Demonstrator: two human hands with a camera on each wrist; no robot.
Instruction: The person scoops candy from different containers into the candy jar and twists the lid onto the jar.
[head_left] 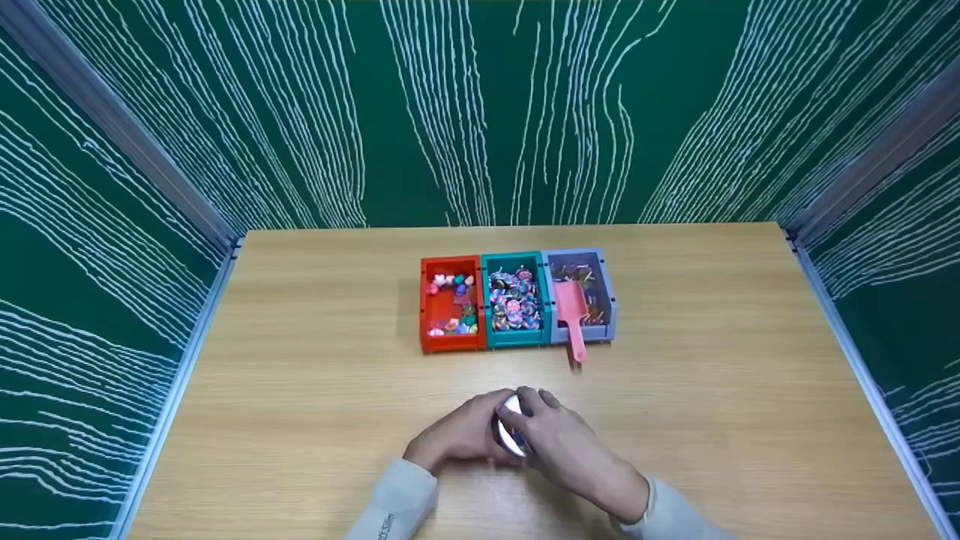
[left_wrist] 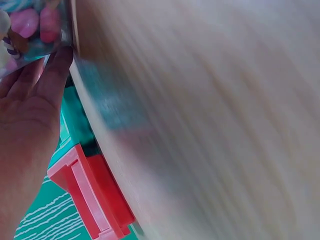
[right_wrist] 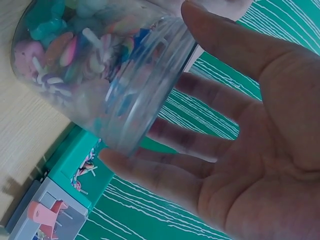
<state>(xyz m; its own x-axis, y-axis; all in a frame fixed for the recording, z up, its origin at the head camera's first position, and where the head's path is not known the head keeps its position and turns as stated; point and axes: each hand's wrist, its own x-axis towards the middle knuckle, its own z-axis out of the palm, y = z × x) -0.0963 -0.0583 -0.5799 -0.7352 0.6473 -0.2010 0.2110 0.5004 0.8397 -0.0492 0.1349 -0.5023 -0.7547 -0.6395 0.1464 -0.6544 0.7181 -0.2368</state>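
A clear plastic jar [right_wrist: 95,70] is filled with small colourful candy-shaped pieces, some pink, some teal, some on sticks. My left hand [head_left: 472,429] grips the jar from the left side; the left wrist view catches its fingers against the jar's wall. Over the jar's shiny silver lid [head_left: 513,429] my right hand [head_left: 564,446] curls its thumb and fingers. In the right wrist view the right hand's thumb and fingers surround the ribbed neck end. Whether the lid sits tight on the jar is hidden.
Beyond the hands stand three joined bins on the wooden table [head_left: 315,405]: a red bin [head_left: 454,346] with small charms, a teal bin [head_left: 517,340] of swirl lollipop pieces, and a lavender bin [head_left: 609,300] holding stick pieces. A pink scoop [head_left: 574,307] leans over the lavender bin's front rim.
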